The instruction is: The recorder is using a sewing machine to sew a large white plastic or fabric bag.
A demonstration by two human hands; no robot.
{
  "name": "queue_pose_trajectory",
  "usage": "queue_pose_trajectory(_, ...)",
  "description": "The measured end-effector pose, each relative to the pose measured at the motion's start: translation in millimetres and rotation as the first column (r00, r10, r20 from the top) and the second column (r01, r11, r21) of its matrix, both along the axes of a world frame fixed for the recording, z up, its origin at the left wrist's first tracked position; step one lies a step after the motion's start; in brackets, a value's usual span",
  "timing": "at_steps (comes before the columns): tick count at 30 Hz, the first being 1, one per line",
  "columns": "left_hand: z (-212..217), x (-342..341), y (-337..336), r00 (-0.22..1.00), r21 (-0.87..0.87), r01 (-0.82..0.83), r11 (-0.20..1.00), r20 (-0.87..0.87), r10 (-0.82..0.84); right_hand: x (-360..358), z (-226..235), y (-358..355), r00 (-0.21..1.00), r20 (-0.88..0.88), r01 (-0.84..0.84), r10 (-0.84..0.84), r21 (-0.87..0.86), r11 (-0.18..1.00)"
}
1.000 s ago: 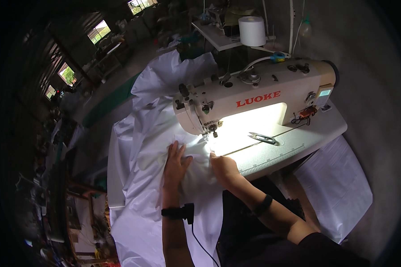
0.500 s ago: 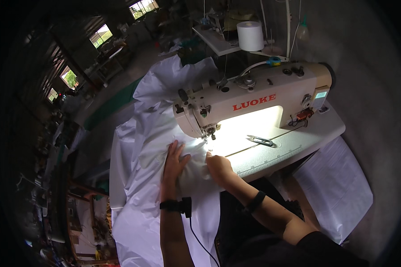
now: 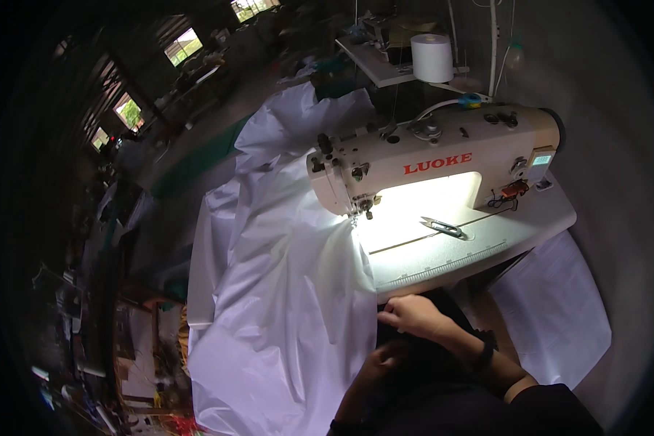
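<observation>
A large white sheet of smooth, shiny fabric (image 3: 280,309) drapes over the left of the sewing table and hangs down the front. Its right edge runs up to the needle area of a white sewing machine (image 3: 363,182), whose lamp lights the bed. Just off the table's front edge, beside the fabric's edge, is my right hand (image 3: 416,316); its fingers are curled closed, and what they hold, if anything, is hidden. Lower, over my dark-clothed lap, my left hand (image 3: 386,357) lies in shadow near the fabric, its fingers hard to make out.
Thread snips (image 3: 443,227) rest on the lit machine bed, above a printed ruler strip (image 3: 450,263). A white thread cone (image 3: 432,58) stands behind the machine. Pale sheeting (image 3: 559,312) hangs at the lower right. A wooden frame (image 3: 152,341) stands at the lower left.
Both hands have left the fabric by the needle and come back toward me, below the table's front edge. My left hand moved right, off the sheet. The whole view has shifted slightly.
</observation>
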State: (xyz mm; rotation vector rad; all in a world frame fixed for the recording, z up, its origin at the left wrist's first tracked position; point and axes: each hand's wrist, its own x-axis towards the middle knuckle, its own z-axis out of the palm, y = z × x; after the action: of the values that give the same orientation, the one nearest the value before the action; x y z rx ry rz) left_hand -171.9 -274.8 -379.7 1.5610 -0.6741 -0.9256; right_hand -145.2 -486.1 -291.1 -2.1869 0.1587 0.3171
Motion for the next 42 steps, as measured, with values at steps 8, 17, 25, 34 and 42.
queue_pose_trajectory(8,-18.2,-6.3,95.5,0.759,0.332,-0.532,0.779,0.594,0.265,71.8,19.6,75.0,0.848,0.518,-0.346,-0.114,0.703,0.622)
queue_pose_trajectory(17,157.5,58.4,152.1,0.419,-0.047,-0.818,0.574,0.636,0.648,72.1,67.0,49.1,0.954,0.275,-0.153,0.123,0.088,0.984)
queue_pose_trajectory(25,233.2,118.7,170.3,0.299,-0.076,-0.846,0.528,0.751,0.588,82.6,-18.0,114.0,0.712,0.491,-0.26,0.502,-0.48,0.838)
queue_pose_trajectory(34,259.3,297.8,184.6,0.45,0.304,-0.805,0.51,0.873,0.189,-99.7,-99.0,53.3,0.674,-0.086,-0.575,0.734,0.563,0.593)
queue_pose_trajectory(42,256.6,200.8,112.9,0.07,-0.079,-0.792,0.605,0.973,0.218,-61.5,-36.0,34.3,0.958,-0.123,-0.098,0.258,0.707,0.7)
